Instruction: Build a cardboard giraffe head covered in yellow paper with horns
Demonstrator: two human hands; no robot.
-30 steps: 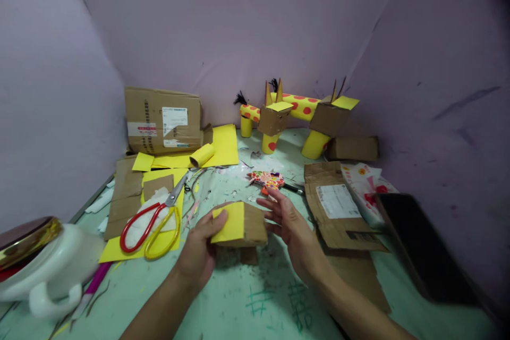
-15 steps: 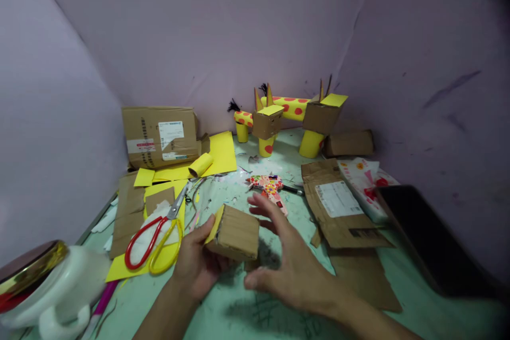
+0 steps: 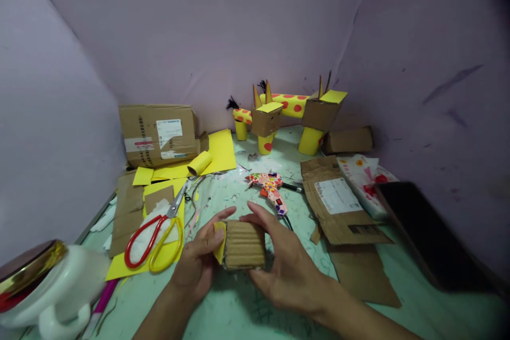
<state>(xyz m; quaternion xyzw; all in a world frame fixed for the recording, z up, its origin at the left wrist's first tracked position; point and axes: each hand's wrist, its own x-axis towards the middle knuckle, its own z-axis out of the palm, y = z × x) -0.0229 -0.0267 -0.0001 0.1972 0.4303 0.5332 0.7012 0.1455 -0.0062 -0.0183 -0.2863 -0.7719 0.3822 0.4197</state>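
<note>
A small cardboard box with a yellow paper flap on its left side is held above the table. My left hand grips that yellow side, thumb on the paper. My right hand spans the box's right side, thumb low and fingers at the top edge. Beyond the hands lies a patterned glue gun, its nozzle to the left. Scissors with one red and one yellow handle rest on scraps to the left. Two giraffe-like figures of cardboard and spotted yellow paper stand at the back.
A labelled carton leans at the back left, near yellow paper sheets and a yellow paper roll. Flattened cardboard, a wipes-like packet and a dark phone are at right. A white mug stands front left.
My right hand has closed in from beside the box and now grips it. The box has turned so its ridged face points toward me.
</note>
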